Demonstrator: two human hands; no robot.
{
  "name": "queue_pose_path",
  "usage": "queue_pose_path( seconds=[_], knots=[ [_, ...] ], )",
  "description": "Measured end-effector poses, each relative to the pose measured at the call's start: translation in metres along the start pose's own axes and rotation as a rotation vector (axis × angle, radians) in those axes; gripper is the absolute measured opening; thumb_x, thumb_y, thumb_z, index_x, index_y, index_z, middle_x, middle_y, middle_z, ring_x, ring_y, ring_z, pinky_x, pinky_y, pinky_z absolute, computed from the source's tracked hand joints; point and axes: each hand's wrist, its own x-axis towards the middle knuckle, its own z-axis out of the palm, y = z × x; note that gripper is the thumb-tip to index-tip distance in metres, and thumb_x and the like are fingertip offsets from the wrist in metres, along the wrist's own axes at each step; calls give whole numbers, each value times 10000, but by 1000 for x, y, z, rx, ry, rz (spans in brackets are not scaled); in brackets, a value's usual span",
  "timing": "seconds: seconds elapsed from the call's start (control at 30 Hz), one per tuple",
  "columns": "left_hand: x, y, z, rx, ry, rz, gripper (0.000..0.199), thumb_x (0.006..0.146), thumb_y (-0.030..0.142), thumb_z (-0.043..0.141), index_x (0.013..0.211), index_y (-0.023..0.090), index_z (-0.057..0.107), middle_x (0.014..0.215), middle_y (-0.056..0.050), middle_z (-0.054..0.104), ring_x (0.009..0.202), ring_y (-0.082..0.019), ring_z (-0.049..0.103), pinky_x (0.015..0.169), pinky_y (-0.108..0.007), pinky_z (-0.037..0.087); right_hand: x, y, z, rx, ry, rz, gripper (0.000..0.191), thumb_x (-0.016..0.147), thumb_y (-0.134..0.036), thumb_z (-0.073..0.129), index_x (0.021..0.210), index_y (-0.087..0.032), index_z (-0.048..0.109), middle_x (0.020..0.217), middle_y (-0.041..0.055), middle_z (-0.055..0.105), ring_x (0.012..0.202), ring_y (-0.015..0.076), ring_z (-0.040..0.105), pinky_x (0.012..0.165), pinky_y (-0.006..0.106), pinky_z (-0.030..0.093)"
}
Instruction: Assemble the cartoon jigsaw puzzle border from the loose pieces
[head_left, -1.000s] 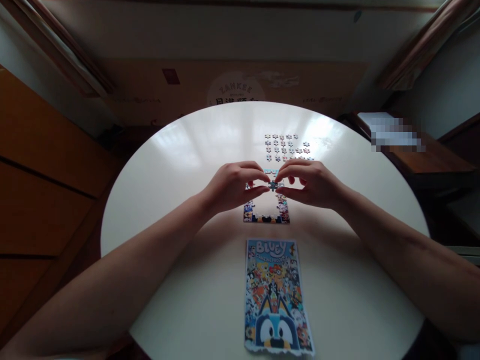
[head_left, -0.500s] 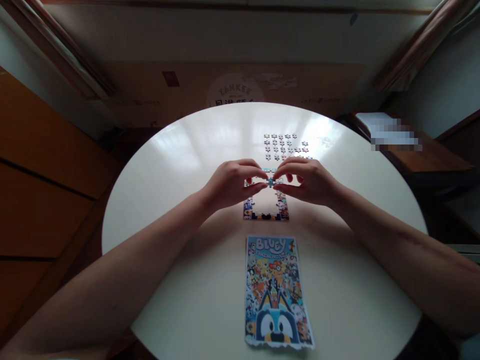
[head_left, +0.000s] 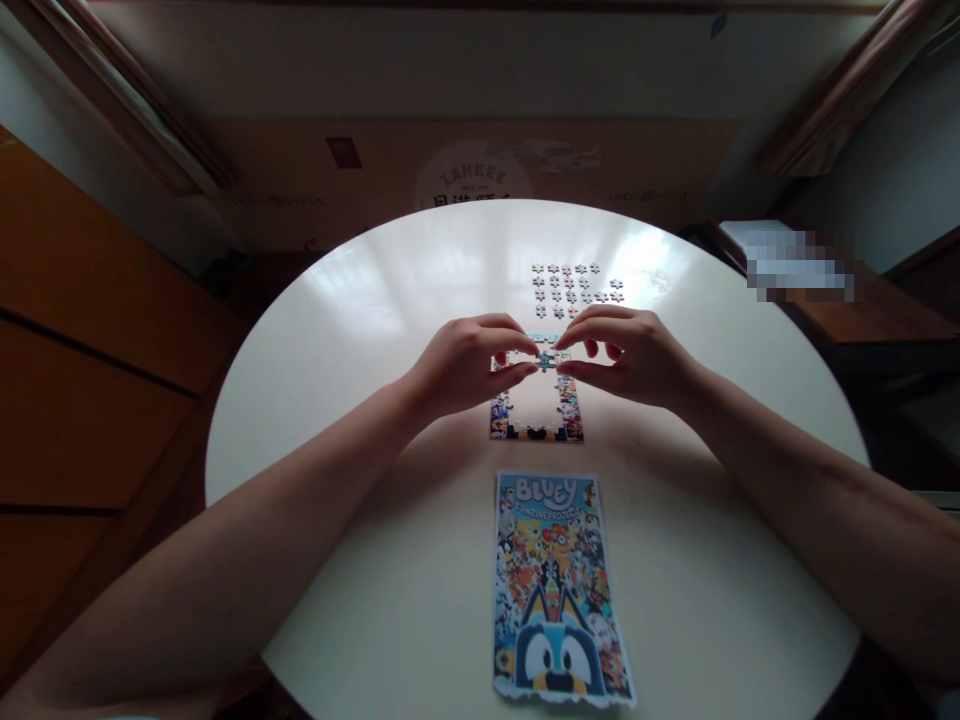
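A small teal jigsaw piece (head_left: 545,361) is held over the open middle of the puzzle frame, near its top. My left hand (head_left: 484,360) pinches its left side between thumb and fingertips. Just to the right, my right hand (head_left: 626,352) has thumb and index finger apart, with a slight gap to the piece. The partly joined puzzle border (head_left: 536,435) lies flat below both hands, which cover parts of its sides. Nearer to me is the printed picture sheet (head_left: 555,580) with "Bluey" lettering and a torn lower edge.
Loose jigsaw pieces (head_left: 559,283) lie in rows beyond my hands, some hidden behind the right one. All this rests on a round white table (head_left: 360,330). A wooden side surface (head_left: 885,300) stands at the right, and a cardboard panel (head_left: 277,170) leans behind.
My right fingertips have drawn slightly away to the right from the jigsaw piece. My left hand stays at the piece. The view has shifted a little.
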Motion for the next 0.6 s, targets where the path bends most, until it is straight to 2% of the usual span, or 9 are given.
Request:
queue_pose_path(
  seconds=[0.6],
  knots=[
    [1, 2, -1, 6, -32, -24, 133, 873, 272, 684, 949, 189, 756, 952, -58, 746, 746, -146, 692, 673, -276, 552, 3, -5, 1, 33, -24, -51, 107, 876, -276, 710, 915, -177, 710, 888, 50, 693, 677, 114, 599, 560, 250, 488]
  ],
)
